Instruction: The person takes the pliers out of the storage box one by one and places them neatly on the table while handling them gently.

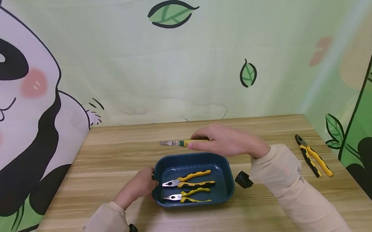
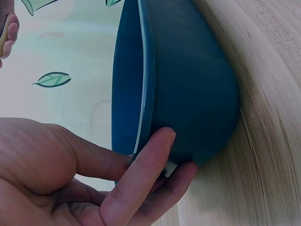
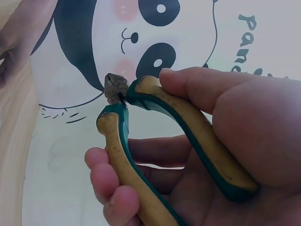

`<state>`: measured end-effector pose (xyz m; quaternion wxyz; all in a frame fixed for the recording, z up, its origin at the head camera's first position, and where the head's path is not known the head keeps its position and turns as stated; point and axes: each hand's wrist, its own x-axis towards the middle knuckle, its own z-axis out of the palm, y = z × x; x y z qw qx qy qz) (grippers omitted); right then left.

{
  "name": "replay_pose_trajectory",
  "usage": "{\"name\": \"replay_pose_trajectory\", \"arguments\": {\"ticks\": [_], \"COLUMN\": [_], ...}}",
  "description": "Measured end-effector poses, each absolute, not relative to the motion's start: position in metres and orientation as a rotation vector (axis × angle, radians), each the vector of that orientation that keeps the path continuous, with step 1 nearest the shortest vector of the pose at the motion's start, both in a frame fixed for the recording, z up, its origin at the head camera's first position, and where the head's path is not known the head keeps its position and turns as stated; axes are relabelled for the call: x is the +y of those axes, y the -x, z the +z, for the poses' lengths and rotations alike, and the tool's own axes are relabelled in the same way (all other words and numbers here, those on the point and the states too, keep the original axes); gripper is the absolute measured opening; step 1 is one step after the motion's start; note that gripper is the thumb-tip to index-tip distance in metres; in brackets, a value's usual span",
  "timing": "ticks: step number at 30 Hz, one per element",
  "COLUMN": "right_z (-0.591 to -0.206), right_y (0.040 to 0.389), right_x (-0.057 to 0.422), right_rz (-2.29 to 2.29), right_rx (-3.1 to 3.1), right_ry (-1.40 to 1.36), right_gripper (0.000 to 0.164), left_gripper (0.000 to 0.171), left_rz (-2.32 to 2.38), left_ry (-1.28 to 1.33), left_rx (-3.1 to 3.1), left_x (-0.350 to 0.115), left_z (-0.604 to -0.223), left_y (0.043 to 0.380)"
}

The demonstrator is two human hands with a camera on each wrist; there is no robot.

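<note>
Pliers with steel heads and yellow-and-green grips: held aloft at 12 o'clock of a blue, round-cornered, plastic-looking bin, head toward 9. Right hand clamped on them, thumb along one handle, fingers curled round the other; handles spread apart. Left hand pinches the bin's rim at 9 o'clock.

Handling estimate: small but dense, weight probably toward the steel head; rigid, not fragile. Grips look grippy (scuffed, perhaps a little slick from wear); bare steel likely slipperier. Best hold: both handles, close behind the pivot, so the head does not dip. Loose handles may swing on the pivot if only one is held. Bin: likely light, slightly flexible wall; rim is the sound place to grasp.

Also noted: two yellow-handled pliers inside the bin, heads toward 9; black-and-yellow pliers on the wood-grain tabletop, between 2 and 3.
</note>
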<state>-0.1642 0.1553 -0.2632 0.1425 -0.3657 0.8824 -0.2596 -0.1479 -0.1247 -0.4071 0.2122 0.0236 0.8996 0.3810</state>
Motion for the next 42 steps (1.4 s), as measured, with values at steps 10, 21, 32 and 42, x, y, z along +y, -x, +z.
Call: {"name": "replay_pose_trajectory", "arguments": {"ticks": [10,21,32,42], "right_z": [-0.267,-0.279,-0.285,-0.290], "right_y": [0.162,0.158,0.155,0.154], "right_x": [0.155,0.155,0.153,0.152], "right_rz": [-0.778,-0.819,-0.804,-0.724], "right_rx": [2.556,2.620,2.713,2.824], "right_ry": [1.131,1.167,1.155,1.139], "right_gripper": [0.042,0.049,0.054,0.057], "left_gripper": [0.028,0.026,0.023,0.026], "left_rz": [1.070,1.062,1.077,1.049], "left_ry": [-0.060,-0.073,-0.084,-0.066], "left_rx": [2.501,2.512,2.508,2.494], "left_x": [-0.125,-0.124,-0.124,-0.123], "left_z": [-0.408,-0.407,-0.405,-0.404], "left_y": [0.148,0.147,0.146,0.148]}}
